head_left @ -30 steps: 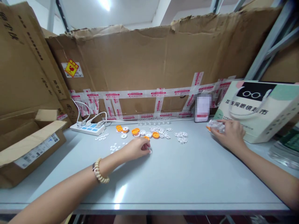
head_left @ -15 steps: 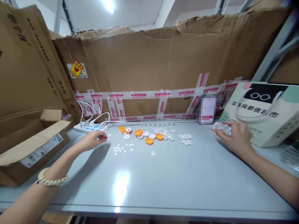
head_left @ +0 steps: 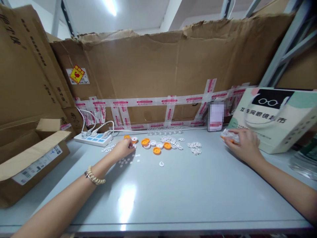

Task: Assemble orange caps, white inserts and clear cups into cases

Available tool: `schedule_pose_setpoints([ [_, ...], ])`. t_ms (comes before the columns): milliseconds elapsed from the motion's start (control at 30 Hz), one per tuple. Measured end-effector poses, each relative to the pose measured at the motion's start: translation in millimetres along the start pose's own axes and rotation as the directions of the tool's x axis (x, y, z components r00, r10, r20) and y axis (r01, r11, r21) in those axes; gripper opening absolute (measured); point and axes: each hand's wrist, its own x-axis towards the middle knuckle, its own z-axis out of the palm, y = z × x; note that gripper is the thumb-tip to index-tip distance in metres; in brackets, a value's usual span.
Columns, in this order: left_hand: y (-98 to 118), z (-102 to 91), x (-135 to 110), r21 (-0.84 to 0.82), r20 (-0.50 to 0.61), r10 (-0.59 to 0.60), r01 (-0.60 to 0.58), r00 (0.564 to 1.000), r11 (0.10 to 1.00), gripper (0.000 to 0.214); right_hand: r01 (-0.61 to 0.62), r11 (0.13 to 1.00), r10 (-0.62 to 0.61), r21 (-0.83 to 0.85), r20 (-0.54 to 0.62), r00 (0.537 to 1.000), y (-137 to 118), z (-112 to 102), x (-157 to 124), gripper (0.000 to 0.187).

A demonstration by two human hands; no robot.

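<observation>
My left hand (head_left: 123, 148) is over the left group of parts, its fingers pinched together at the edge of a white round part (head_left: 134, 145). What lies between those fingertips is hidden. Just behind it are orange and white round parts (head_left: 127, 137). My right hand (head_left: 245, 142) is closed around a crinkled clear plastic bundle (head_left: 229, 135) with something orange showing at its lower edge. More orange cup-shaped rings (head_left: 157, 151) and white rings (head_left: 159, 145) sit mid-table. Small white discs (head_left: 138, 155) are scattered beside my left wrist.
White perforated pieces (head_left: 194, 145) lie in piles right of centre. A single white part (head_left: 161, 164) sits nearer me. Behind are a clear row of cups (head_left: 164, 131), a power strip (head_left: 94, 138) and a phone (head_left: 216, 117). A paper bag (head_left: 269, 122) and cardboard box (head_left: 37, 162) flank the table.
My left hand has moved right, from the small white pieces by the power strip to the orange and white round parts. My right hand still grips the clear bundle. The view has shifted slightly.
</observation>
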Motion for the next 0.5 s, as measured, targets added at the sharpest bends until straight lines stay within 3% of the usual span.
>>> schedule_pose_setpoints([
  [133,10.9,-3.0,-5.5,-0.036,-0.016,0.011,-0.011,1.000,0.999,0.013,0.030,0.999,-0.029,0.016,-0.035,0.999,5.2,6.5,0.8,0.032],
  [233,37.6,-9.7,-17.0,-0.146,0.013,0.124,-0.120,0.992,0.982,0.021,0.023,1.000,-0.022,0.016,-0.038,0.999,6.3,9.2,1.7,0.033],
  [367,78.7,-9.8,-28.0,-0.365,0.044,0.422,-0.379,0.906,0.851,0.029,0.017,1.000,-0.016,0.026,-0.033,0.999,7.3,10.4,2.2,0.033],
  [500,95.9,1.0,-27.7,-0.299,0.102,0.521,-0.473,0.847,0.829,0.017,0.032,0.999,-0.030,0.035,-0.050,0.998,9.5,10.3,2.1,0.034],
])
